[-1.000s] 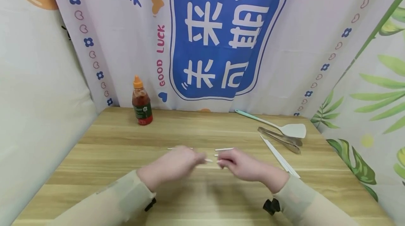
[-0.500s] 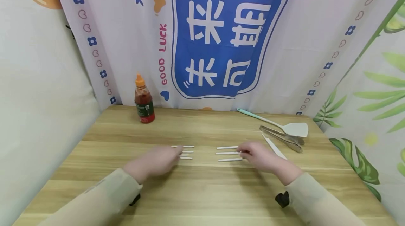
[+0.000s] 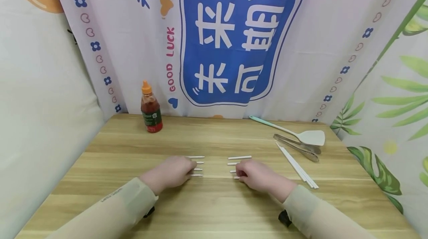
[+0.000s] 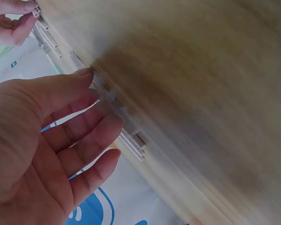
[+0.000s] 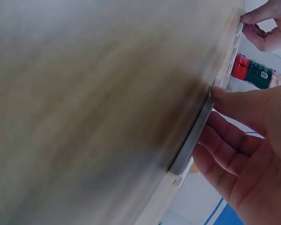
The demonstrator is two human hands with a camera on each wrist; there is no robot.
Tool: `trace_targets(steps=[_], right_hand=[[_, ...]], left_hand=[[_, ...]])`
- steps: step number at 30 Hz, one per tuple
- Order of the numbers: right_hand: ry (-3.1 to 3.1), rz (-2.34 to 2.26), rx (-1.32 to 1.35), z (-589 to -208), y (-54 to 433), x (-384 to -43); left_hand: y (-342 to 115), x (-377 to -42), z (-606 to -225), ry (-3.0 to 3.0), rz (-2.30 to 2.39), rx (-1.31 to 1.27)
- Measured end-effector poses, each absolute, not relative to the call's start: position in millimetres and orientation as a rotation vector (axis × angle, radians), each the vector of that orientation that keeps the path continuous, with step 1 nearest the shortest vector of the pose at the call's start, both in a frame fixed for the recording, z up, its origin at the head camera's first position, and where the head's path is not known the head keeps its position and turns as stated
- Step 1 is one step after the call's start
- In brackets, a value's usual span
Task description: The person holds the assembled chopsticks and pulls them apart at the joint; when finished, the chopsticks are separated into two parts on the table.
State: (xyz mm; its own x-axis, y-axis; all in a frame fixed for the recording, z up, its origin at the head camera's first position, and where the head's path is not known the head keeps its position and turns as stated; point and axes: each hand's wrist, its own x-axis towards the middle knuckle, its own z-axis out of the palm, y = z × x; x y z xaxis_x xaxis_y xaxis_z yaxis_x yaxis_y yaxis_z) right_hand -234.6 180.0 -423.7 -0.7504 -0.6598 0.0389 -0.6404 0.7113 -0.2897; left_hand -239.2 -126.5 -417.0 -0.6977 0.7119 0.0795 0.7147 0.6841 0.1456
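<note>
Short white sticks, like chopstick pieces, lie in two rows on the wooden table. The left hand bends over the left row, and its thumb and fingers pinch the front stick; the left wrist view has this stick blurred behind the fingertips. At the right row, the right hand holds another front stick. In the right wrist view, the thumb lies at one end of this flat-sided stick, with fingers along its far side. Both hands cover the outer parts of several sticks.
Longer white sticks lie bundled beyond the right forearm. Metal tongs and a white spatula with a mint handle rest at the back right. An orange-capped bottle of red sauce stands at the back left, before a printed curtain.
The hands were close together mid-table, then parted to either side. Since half a second ago the right hand has come inward and nearer, and a further front stick shows in each row.
</note>
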Motion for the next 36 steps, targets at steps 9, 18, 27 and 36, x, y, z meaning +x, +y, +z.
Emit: trace_targets(steps=[9, 18, 27, 36], right_hand=[[2.867, -0.413, -1.033, -419.4, 184.1, -233.1], [2.866, -0.425, -1.054, -419.2, 180.7, -235.8], [2.997, -0.668, -0.896, -405.5, 202.5, -247.1], [2.993, -0.446, -0.285, -376.3, 286.5, -260.9]], left_hand=[[-125.1, -238.7, -414.5, -2.877, -0.258, -1.230], [-120.9, -238.5, -416.5, -2.830, -0.207, -1.258], [-119.1, -238.3, -416.3, -2.859, -0.223, -1.266], [-119.3, -238.4, -416.3, -2.893, -0.229, -1.248]])
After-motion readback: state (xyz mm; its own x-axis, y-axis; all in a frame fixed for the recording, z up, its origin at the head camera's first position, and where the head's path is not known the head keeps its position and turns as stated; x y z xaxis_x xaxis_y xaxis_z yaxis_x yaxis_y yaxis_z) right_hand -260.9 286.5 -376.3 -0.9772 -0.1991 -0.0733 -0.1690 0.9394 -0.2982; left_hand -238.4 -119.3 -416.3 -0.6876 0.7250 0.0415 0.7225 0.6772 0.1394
